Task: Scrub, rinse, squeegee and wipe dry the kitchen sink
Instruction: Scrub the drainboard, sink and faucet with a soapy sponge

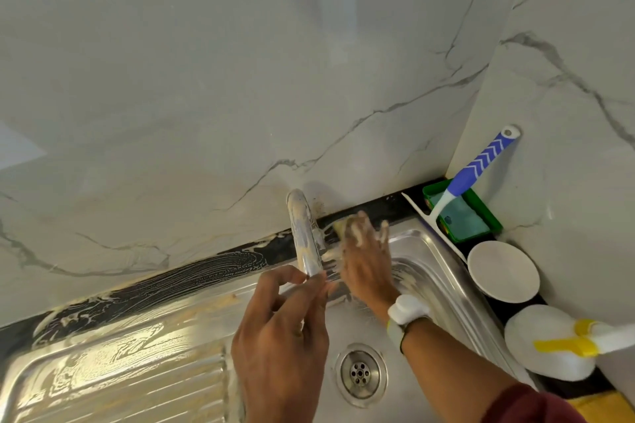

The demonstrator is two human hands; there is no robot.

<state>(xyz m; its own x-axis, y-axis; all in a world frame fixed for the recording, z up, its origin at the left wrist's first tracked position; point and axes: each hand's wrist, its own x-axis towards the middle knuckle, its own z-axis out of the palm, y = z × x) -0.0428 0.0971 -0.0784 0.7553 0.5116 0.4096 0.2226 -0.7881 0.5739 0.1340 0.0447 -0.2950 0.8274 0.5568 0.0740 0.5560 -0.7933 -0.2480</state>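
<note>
Sink [443, 271]: steel, rigid, soap-slick. My left fingers [311, 285] pinch the lathered spout [304, 237]; right fingers [364, 227] press the soft sponge [340, 228], frame centre.

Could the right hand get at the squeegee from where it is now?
Probably yes: the right hand, holding a sponge, is near the squeegee, with nothing between, though it must drop the sponge.
</note>
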